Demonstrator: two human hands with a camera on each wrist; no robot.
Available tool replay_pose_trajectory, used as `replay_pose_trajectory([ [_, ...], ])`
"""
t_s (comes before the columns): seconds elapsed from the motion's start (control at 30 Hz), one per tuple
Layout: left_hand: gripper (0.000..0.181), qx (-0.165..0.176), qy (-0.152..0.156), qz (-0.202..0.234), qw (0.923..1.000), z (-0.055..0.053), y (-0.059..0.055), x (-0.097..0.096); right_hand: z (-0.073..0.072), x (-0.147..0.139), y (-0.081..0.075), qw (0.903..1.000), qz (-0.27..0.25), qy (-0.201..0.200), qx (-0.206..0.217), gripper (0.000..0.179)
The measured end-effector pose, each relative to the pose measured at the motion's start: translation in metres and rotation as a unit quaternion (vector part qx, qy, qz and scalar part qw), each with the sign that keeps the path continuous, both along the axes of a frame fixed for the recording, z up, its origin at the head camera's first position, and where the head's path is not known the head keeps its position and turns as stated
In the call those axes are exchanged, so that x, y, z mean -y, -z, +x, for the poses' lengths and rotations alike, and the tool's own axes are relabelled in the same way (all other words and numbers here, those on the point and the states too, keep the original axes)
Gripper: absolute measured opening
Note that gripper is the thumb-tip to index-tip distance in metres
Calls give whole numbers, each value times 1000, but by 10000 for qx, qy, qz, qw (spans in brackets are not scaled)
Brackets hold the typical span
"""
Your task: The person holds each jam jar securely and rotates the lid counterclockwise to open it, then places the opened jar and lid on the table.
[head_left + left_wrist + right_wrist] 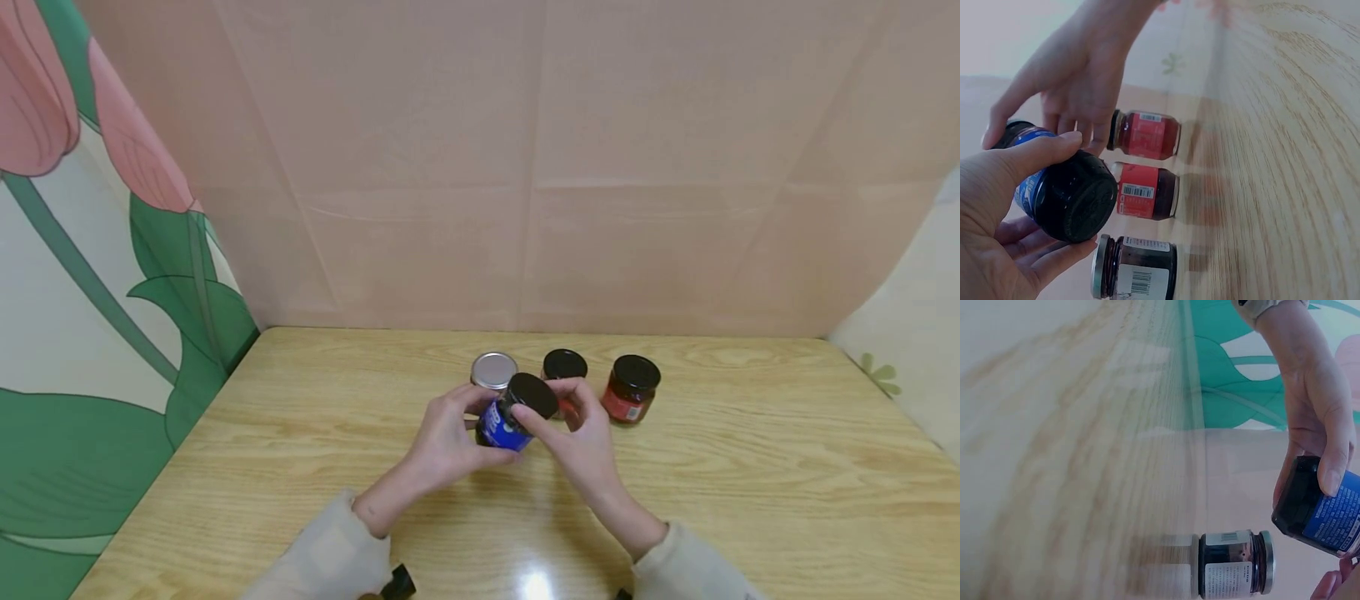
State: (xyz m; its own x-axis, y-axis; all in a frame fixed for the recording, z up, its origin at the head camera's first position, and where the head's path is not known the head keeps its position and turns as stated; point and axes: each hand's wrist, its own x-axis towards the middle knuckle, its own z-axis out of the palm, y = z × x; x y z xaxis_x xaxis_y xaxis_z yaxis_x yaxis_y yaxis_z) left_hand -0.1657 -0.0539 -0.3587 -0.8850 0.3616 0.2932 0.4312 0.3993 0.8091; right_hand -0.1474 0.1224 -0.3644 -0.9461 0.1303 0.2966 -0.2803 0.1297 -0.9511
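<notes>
My left hand [444, 437] grips a glass jar [498, 430] with a blue label, held tilted above the table. In the left wrist view the dark jar base [1080, 199] faces the camera, with the left thumb across its side. At the top, my right hand [588, 442] holds the black lid [534, 395] between thumb and fingers. The lid sits on the jar. Behind the hands stand a silver-lidded jar [494, 369], a black-lidded jar [565, 364] partly hidden by the right hand, and another black-lidded jar [628, 407] with a red label.
The jars stand in a row towards the back of the wooden table [720, 467]. A pinkish cloth [525, 167] hangs behind it, and a tulip-patterned cloth [67, 333] is at the left. A small dark object [399, 583] shows by the left sleeve.
</notes>
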Motion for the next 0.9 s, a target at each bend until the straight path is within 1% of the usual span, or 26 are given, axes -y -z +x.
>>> replay_pose_trajectory([
  [0.1,61,-8,-52,30,10000,0,0,2,0,-2,1,9988,-86,-379,-303,40],
  [0.2,61,-12,-108,3,9999,0,-1,3,1,-4,2,9959,-152,-775,-436,46],
  [0.3,62,-32,-120,-21,9999,0,-1,4,1,-6,1,9944,-175,-960,-395,48],
  [0.37,61,-40,-126,-6,9999,0,-1,4,1,-7,1,9944,-162,-983,-344,49],
  [0.5,61,-75,-137,-14,9999,1,-2,5,1,-6,0,9962,-36,-853,-163,55],
  [0.57,60,-84,-134,-20,9999,1,-2,4,1,-5,-1,9977,53,-673,-52,60],
  [0.63,60,-114,-112,-20,9999,0,-1,4,1,-3,-2,9988,135,-454,75,61],
  [0.77,59,-117,-50,15,9999,0,-2,3,1,1,-4,9992,242,-58,325,51],
  [0.9,59,-95,-39,15,9999,0,-2,2,2,5,-5,9982,261,151,520,45],
])
